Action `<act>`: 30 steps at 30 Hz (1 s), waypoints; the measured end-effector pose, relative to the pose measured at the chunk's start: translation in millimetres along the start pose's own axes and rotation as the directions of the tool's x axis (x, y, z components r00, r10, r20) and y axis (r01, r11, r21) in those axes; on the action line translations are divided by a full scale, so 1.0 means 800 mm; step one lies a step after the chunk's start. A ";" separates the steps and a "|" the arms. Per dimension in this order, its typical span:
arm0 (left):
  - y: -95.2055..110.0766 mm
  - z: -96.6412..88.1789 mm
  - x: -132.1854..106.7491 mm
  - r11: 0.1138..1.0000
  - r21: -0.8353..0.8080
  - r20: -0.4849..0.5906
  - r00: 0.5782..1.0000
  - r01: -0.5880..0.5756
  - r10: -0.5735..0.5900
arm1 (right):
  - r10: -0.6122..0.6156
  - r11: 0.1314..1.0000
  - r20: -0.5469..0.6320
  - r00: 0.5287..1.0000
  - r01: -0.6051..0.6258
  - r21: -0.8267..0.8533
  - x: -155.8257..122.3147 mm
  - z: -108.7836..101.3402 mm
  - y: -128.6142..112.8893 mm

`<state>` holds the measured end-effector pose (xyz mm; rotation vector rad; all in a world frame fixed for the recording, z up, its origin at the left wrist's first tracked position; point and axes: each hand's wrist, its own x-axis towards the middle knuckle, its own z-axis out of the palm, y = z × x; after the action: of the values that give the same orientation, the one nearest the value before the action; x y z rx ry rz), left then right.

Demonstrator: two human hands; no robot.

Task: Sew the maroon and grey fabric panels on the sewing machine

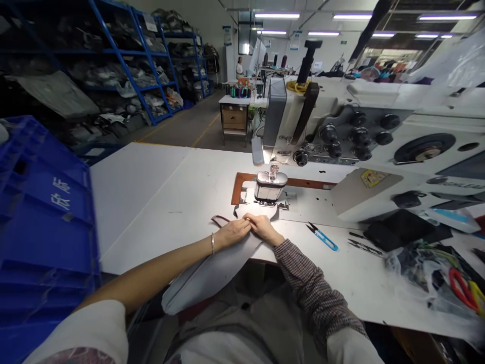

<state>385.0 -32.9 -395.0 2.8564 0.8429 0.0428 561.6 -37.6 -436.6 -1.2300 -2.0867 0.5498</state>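
Note:
Both hands meet in front of a sewing machine (pixel 276 116), at the table's near edge. A light grey fabric piece (pixel 212 278) hangs from them over the edge towards my lap, its upper end reaching the machine's needle area. My left hand (pixel 235 231) pinches the fabric's edge, fingers closed. Right beside it, my right hand (pixel 263 227) is closed on the same edge, fingertips touching the left ones. A dark reddish strip (pixel 220 220) sticks out left of my left hand. The exact grip under the fingers is hidden.
Blue thread snips (pixel 322 236) and dark snips (pixel 364 247) lie on the white table (pixel 151 202) to the right. Beyond them sits a plastic bag (pixel 424 278) with red-handled scissors (pixel 463 289). A blue crate (pixel 49 227) stands at left. Shelves (pixel 132 65) and a distant person (pixel 239 66) are behind.

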 end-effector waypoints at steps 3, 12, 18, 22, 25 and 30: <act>0.012 0.002 0.001 0.990 -0.017 0.007 0.991 0.137 -0.137 | 0.099 0.993 -0.103 0.990 -0.092 0.074 -0.014 -0.005 -0.006; -0.014 -0.025 0.013 0.846 -0.279 0.259 0.884 0.454 -0.389 | 0.110 0.993 -0.192 0.975 -0.099 0.065 -0.063 0.016 -0.026; -0.037 -0.034 0.017 0.740 -0.446 0.382 0.855 0.504 -0.352 | -0.019 0.986 -0.168 0.986 -0.010 -0.166 -0.057 0.027 -0.037; -0.044 -0.031 0.022 0.682 -0.514 0.443 0.842 0.520 -0.308 | -0.034 0.979 -0.126 0.991 0.008 -0.206 -0.046 0.034 -0.039; -0.047 -0.031 0.024 0.652 -0.551 0.466 0.841 0.520 -0.276 | -0.024 0.969 -0.115 0.993 -0.005 -0.246 -0.040 0.040 -0.041; -0.048 -0.031 0.022 0.664 -0.552 0.448 0.851 0.505 -0.274 | -0.051 0.998 -0.100 0.994 0.048 -0.031 -0.036 0.030 -0.043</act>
<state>377.1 12.4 -377.2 1.8995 1.0906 -0.1604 533.8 -80.1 -441.0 -1.1935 -2.0409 0.4284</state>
